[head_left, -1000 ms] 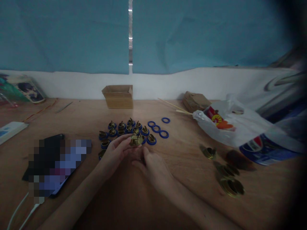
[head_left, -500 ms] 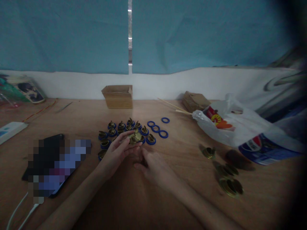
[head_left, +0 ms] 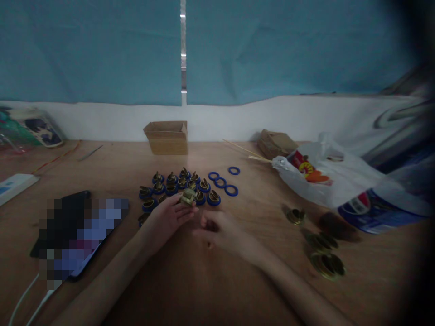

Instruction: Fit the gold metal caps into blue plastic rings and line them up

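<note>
My left hand (head_left: 166,216) holds a small brass fitting (head_left: 188,197) at its fingertips, the other fingers spread beneath. To its right is my right hand (head_left: 222,233), apart from the fitting, its fingers curled; whether anything is in them is hidden. A small brownish spot shows just below it, too blurred to name. Behind my left hand stand several brass fittings with hinged lids (head_left: 171,187), seated in blue rings and partly covered by the hand. Several loose blue rings (head_left: 220,182) lie beyond my right hand.
More brass fittings (head_left: 328,265) lie at the right, near a clear plastic bag (head_left: 306,192) and a Pepsi-labelled piece (head_left: 377,210). An open cardboard box (head_left: 168,145) stands at the back. Phones (head_left: 98,226) with white cables (head_left: 29,290) and a power strip (head_left: 16,186) are at left.
My right hand has drawn away from my left, slightly right and down. The left fingers have opened out under the brass fitting, which has shifted slightly left.
</note>
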`<state>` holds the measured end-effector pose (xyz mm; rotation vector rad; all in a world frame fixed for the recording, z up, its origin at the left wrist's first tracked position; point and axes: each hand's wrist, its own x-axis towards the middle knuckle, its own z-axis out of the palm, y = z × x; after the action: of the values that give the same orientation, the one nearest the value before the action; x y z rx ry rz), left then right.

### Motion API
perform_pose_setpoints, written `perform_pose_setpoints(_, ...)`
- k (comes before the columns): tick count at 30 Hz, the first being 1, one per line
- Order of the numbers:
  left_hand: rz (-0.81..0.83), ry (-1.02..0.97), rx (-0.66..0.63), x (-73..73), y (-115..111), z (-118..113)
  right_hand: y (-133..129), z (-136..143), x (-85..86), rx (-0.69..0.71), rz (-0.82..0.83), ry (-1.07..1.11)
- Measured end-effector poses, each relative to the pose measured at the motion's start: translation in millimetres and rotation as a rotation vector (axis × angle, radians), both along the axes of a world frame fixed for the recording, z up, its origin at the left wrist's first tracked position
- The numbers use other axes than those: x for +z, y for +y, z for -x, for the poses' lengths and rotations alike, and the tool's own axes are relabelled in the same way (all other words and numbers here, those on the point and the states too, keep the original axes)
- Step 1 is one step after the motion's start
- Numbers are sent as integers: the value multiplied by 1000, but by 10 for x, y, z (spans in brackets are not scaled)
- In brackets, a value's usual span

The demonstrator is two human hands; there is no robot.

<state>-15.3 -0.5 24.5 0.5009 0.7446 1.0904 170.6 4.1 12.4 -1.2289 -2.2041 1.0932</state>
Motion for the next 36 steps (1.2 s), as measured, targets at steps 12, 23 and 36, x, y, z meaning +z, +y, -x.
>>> perform_pose_setpoints(12,-87,21,-27,-18,-47,-1,59,18,290,-40,372,576)
perform_pose_setpoints(23,-357,385,14,-148,-51,-27,93,-1,176,-39,702,961)
perform_pose_setpoints(36,-524,460,49,-177,-42,-41,77,-3,251,-182,667,964)
